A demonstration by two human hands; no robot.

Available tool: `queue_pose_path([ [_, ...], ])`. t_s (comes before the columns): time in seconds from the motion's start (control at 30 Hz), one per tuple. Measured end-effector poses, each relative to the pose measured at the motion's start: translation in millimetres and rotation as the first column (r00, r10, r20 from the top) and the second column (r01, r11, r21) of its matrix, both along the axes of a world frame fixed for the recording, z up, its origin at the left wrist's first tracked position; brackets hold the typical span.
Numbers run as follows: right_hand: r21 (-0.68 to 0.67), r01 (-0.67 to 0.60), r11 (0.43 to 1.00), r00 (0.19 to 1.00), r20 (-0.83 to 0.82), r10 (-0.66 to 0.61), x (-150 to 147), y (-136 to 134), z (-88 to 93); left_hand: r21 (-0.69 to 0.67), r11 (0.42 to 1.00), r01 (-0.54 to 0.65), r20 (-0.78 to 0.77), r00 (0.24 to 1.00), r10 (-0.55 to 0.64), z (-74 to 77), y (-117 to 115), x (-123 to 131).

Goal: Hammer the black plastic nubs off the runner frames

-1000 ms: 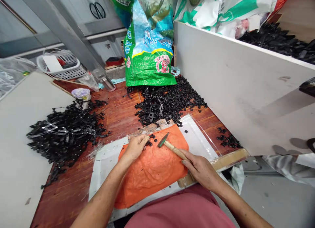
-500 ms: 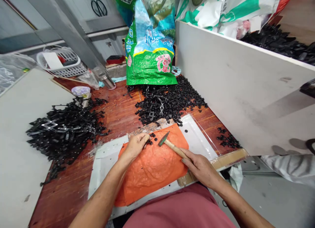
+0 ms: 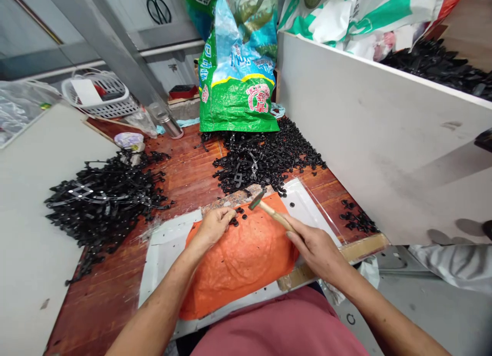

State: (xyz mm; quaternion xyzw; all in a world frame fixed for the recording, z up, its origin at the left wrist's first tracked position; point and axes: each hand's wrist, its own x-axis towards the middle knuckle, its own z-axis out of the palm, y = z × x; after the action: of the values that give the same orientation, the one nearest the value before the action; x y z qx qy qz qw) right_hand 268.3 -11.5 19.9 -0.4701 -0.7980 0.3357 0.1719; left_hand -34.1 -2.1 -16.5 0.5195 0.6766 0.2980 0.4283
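Note:
My right hand is wrapped round the wooden handle of a small hammer, its dark head raised just over the far part of an orange cloth. My left hand rests near the cloth's far left edge, thumb and fingers pinched together. What lies in the pinch is too small and hidden to make out. Small round black pieces are right beside its fingertips. Beyond the cloth's far edge shows a speckled stone slab.
A heap of small black parts lies beyond the slab, under a green printed sack. Linked black strips are piled at left. A grey panel walls the right side. A steel flask and white basket stand back left.
My right hand has lifted the hammer slightly, away from me. The left hand keeps its pinch in nearly the same place. The whole view has shifted slightly.

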Motion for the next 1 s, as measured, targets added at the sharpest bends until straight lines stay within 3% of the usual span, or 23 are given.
queue_pose_path([
  [0.1, 0.154, -0.047, 0.987, 0.993, 0.111, 0.03, -10.3, 13.4, 9.6, 0.024, 1.0, 0.009, -0.011, 1.0, -0.009, -1.1, 1.2, -0.2],
  [0.2, 0.252, -0.109, 0.962, 0.975, 0.215, 0.054, -21.2, 21.8, 7.9, 0.059, 0.998, 0.022, -0.045, 0.999, -0.019, -3.4, 2.3, -0.7],
  [0.33, 0.216, -0.163, 0.963, 0.946, 0.312, 0.091, -27.4, 24.6, 2.7, 0.072, 0.997, 0.03, -0.08, 0.997, -0.024, -4.6, 2.8, -1.3],
  [0.5, 0.265, -0.1, 0.959, 0.979, 0.2, 0.047, -26.1, 25.1, 10.2, 0.082, 0.996, 0.034, -0.092, 0.995, -0.026, -3.9, 1.6, -1.6],
  [0.6, 0.232, -0.187, 0.955, 0.95, 0.288, 0.117, -27.7, 26.1, 13.5, 0.079, 0.996, 0.043, -0.083, 0.996, -0.037, -7.0, 1.1, -2.2],
  [0.7, 0.227, -0.182, 0.957, 0.94, 0.324, 0.101, -29.6, 27.4, 10.4, 0.078, 0.996, 0.053, -0.097, 0.994, -0.045, -10.2, 1.7, -3.0],
  [0.87, 0.152, -0.123, 0.981, 0.966, 0.245, 0.083, -31.6, 32.7, 3.7, 0.076, 0.996, 0.053, -0.092, 0.995, -0.046, -0.6, -0.3, -1.8],
  [1.0, 0.063, -0.004, 0.998, 0.994, -0.106, 0.011, -41.6, 38.3, 9.6, 0.168, 0.983, 0.068, -0.066, 0.996, -0.058, 23.0, -14.1, 9.5],
])
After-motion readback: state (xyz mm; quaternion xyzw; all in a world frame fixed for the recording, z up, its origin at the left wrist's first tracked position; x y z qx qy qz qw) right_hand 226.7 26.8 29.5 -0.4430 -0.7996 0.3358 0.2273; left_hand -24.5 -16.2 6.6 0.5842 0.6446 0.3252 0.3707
